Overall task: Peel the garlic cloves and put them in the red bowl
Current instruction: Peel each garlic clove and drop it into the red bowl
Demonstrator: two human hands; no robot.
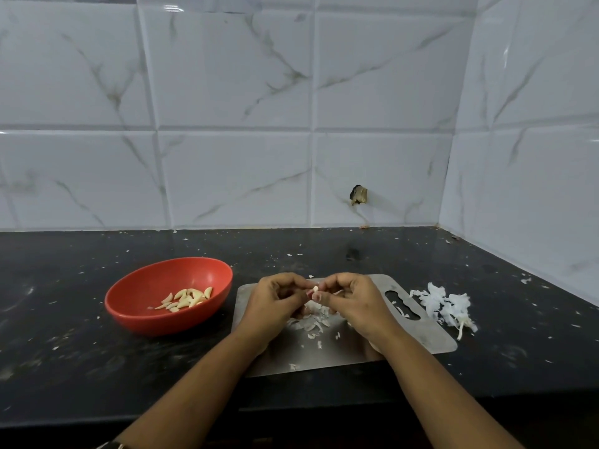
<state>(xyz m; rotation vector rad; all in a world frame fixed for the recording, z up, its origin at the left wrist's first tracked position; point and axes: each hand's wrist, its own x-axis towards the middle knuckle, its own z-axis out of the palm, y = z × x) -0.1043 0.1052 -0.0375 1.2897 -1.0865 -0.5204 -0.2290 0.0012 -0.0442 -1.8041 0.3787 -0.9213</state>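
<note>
Left hand (275, 304) and right hand (355, 301) meet above the steel cutting board (418, 338). The fingers of both are curled, and their fingertips pinch one garlic clove (315, 289) between them. Peel scraps (312, 324) lie on the board at 6 o'clock of the clove. The red bowl (136, 320) stands on the black countertop (64, 351) at 9 o'clock of the hands, just beside the board, and holds peeled cloves (188, 298). A pile of garlic skins (449, 304) lies at 3 o'clock, beside the board's handle end.
</note>
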